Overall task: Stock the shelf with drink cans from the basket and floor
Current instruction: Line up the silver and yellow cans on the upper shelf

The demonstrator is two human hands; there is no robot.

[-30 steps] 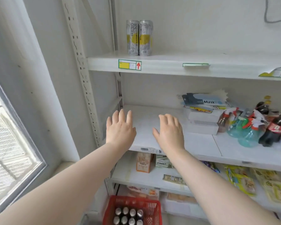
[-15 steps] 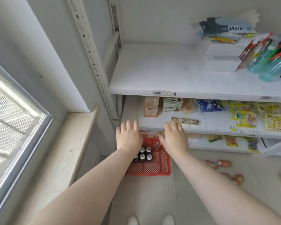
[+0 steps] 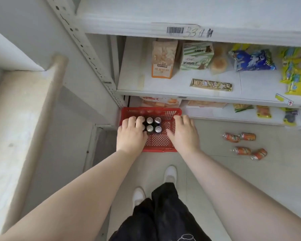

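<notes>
Both hands have dropped from the barcode-labelled shelf [image 3: 129, 14] to the red basket [image 3: 161, 144] on the floor [image 3: 219, 171]. The left hand [image 3: 131, 135] lies spread over the dark cans [image 3: 149, 128] and the right hand [image 3: 184, 133] lies spread at the rim; neither grasps anything yet. 4 orange cans [image 3: 231, 137] lie nearby.

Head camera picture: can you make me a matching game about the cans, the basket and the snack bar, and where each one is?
Things:
1. red basket
2. dark cans
3. orange cans
4. gold snack bar

Places:
A. lying flat on a white shelf
B. standing upright inside the basket
C. lying on their sides on the floor tiles
D. sitting on the floor at the foot of the shelves

Pairs: 1-D, 2-B, 3-C, 4-A
</notes>
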